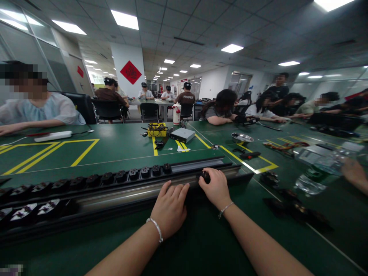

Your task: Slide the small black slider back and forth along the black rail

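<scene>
A long black track [123, 194] with a shiny metal channel lies across the green table before me. My right hand [217, 188] pinches a small black plug-like module [205, 176] at the track's right part. Resting on the near edge of the same track, my left hand [169, 209] has its fingers stretched out and holds nothing. Toward the left end, black modules with metal prongs [48, 207] sit in this track. Behind it runs a second track [198, 164], with several similar modules [107, 178] lined up along it.
Loose black modules [299, 211] lie to the right, near a water bottle [316, 172] and another person's hand [355, 172]. Farther back are a grey box [182, 135], a yellow box with cables [157, 130] and a metal bowl [242, 138]. People sit around the tables.
</scene>
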Action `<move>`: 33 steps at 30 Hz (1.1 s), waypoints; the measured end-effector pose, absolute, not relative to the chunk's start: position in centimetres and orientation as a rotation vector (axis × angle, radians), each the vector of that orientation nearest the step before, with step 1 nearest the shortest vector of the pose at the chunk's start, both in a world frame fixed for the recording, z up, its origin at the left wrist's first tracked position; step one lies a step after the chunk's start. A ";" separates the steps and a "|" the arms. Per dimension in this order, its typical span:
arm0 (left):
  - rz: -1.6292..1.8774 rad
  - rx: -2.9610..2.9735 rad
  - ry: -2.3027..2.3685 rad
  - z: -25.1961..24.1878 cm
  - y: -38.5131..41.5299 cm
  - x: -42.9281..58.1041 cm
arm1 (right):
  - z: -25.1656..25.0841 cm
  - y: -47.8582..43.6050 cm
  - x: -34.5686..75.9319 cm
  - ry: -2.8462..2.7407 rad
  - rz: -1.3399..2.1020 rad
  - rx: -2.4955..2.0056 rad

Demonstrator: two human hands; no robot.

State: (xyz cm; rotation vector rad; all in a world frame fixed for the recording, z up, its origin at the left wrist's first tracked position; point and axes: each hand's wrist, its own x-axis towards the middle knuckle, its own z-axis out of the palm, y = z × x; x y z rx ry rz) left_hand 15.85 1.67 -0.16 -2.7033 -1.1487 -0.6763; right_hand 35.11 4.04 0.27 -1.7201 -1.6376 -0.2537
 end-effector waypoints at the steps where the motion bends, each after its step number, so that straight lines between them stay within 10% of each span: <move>1: -0.678 -2.700 -1.149 -0.2 1.7 15.9 | 0.2 4.1 35.1 -1.637 -0.254 -1.718; 33: -0.672 -2.717 -1.168 -0.1 1.6 15.9 | 0.4 4.2 35.4 -1.618 -0.239 -1.722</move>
